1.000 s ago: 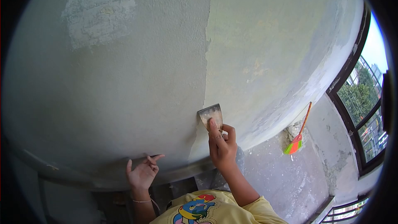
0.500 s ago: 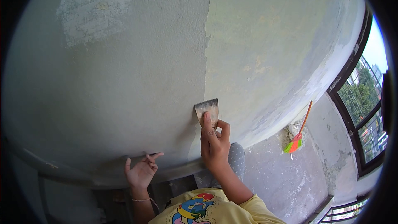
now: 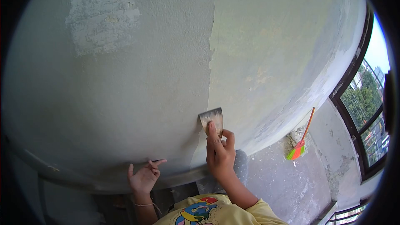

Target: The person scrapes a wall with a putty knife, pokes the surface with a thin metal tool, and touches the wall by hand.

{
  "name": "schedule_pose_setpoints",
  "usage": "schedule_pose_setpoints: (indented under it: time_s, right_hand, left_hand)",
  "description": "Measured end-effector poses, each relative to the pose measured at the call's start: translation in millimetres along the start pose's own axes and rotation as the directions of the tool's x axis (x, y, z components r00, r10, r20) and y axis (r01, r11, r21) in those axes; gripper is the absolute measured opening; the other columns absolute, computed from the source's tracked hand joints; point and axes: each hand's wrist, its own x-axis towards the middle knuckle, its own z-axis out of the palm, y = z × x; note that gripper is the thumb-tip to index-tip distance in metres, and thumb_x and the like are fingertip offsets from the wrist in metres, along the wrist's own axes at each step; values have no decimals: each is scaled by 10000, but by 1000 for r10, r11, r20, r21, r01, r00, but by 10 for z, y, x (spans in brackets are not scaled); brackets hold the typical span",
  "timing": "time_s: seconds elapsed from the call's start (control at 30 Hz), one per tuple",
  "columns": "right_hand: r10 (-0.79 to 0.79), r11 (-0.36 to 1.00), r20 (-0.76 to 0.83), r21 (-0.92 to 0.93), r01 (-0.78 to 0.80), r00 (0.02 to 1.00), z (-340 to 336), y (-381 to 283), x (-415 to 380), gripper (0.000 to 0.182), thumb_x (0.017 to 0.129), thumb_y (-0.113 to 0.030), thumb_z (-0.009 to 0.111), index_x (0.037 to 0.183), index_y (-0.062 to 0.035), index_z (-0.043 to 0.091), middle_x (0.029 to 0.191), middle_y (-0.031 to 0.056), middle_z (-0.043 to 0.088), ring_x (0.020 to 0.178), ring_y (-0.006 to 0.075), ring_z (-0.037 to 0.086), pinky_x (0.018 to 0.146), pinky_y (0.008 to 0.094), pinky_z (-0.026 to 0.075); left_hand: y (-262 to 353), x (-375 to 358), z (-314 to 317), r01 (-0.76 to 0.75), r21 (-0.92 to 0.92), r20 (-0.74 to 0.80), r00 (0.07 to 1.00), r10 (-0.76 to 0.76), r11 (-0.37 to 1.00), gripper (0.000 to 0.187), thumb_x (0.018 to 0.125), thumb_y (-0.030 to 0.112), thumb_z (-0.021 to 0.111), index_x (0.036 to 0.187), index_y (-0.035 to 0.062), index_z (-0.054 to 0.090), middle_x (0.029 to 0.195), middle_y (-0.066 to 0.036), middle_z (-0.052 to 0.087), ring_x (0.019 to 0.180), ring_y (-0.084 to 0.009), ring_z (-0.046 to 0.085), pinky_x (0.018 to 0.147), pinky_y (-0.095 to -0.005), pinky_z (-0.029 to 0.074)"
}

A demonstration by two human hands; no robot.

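My right hand (image 3: 221, 155) is closed around a scraper (image 3: 212, 119), thumb laid along its stained metal blade. The blade's wide edge is at the wall (image 3: 166, 79), by the ragged line where grey paint meets a paler, stripped-looking surface. Low on the left, my left hand (image 3: 143, 178) is near the wall, palm turned up and fingers apart and partly curled. A thin dark streak shows behind its fingertips; whether it is shadow or an object I cannot make out.
A rough white patch (image 3: 104, 18) marks the wall's upper left. On the right, a broom (image 3: 296, 150) with green and orange bristles leans in the corner above the speckled floor (image 3: 279, 183). A dark-framed window (image 3: 361, 129) stands at the far right.
The wall, both hands and the scraper appear slightly lower and further right as the view shifts. The scraper stays by the paint edge, and both hands keep nearly the same pose.
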Motion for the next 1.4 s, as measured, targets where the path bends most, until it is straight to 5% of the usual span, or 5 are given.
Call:
schedule_pose_setpoints:
  time_s: [0.27,0.83,0.9,1.0,1.4]
  right_hand:
    - [-79,997,-114,-4,79,990,105,-96,243,684,806,74,674,1434,-181,582,1056,168,582,654,219,600,472,343,509]
    - [-152,988,-100,-45,149,983,23,-262,511,703,807,62,649,1451,-205,567,964,141,544,655,277,605,478,377,520]
    - [-190,982,-117,-37,187,975,-57,-394,721,697,810,69,635,1452,-192,566,951,145,533,652,273,603,485,384,524]
    - [-178,984,-75,-13,178,981,-247,-627,967,673,832,110,606,1449,-155,566,957,151,544,714,260,587,578,344,538]
    - [-355,915,103,-164,368,929,-676,-395,1169,774,804,35,639,1476,-331,520,960,102,534,608,282,608,522,417,545]
  left_hand:
    - [29,34,131,16,-40,-26,1000,-17,999,1082,926,618,437,1446,-249,50,1482,-426,285,1054,-217,616,879,-380,422]
    - [0,5,2,11,-38,82,997,-8,999,1193,931,578,493,1439,-182,-273,1267,-216,558,1116,-203,613,889,-364,416]
    - [12,-9,-84,6,-64,32,999,-4,998,1073,954,624,392,1486,-229,18,1594,-414,43,1109,-226,618,889,-385,429]
    - [-78,-47,-122,6,-43,113,994,-1,999,1039,951,606,403,1491,-225,89,1604,-405,-84,1121,-222,624,900,-385,440]
    - [-94,-69,-209,-1,2,129,992,1,1000,1028,920,584,460,1500,-207,151,1615,-396,3,1113,-217,642,878,-383,454]
